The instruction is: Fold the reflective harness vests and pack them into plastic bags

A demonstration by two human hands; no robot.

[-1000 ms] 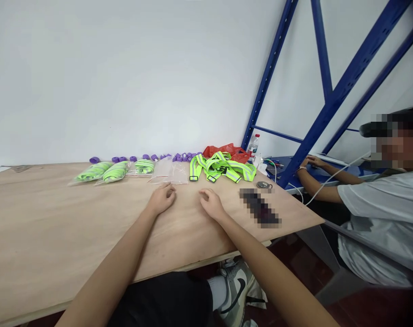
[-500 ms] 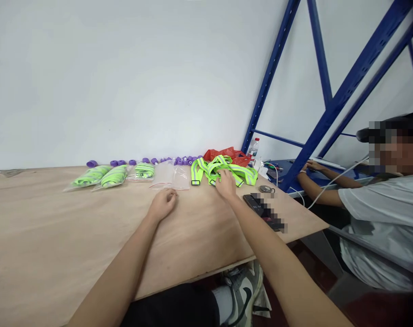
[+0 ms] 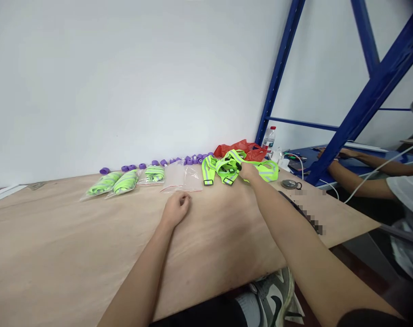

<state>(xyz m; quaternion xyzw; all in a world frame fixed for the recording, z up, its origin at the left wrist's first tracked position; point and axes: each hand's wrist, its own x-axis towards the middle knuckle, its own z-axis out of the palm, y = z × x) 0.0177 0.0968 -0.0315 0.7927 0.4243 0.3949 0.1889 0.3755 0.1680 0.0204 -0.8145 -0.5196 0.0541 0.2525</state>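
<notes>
Lying widthwise at the table's (image 3: 223,245) far side, neon straps (image 3: 223,169) spread to both sides of the right hand (image 3: 247,171), which is the nearer of the two and meets the tangle right of its middle. Whether those fingers pinch the webbing cannot be told; the hand hides its own grip. The left hand (image 3: 176,208) rests well apart, half-curled, nothing visible in it, just short of clear bags (image 3: 173,177).

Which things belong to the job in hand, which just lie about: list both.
Probably the job: loose reflective straps at the right hand, bagged reflective straps, flat clear bags.
Seemingly lying about: bottle, small purple objects, red plastic bag, pixelated black device.
</notes>
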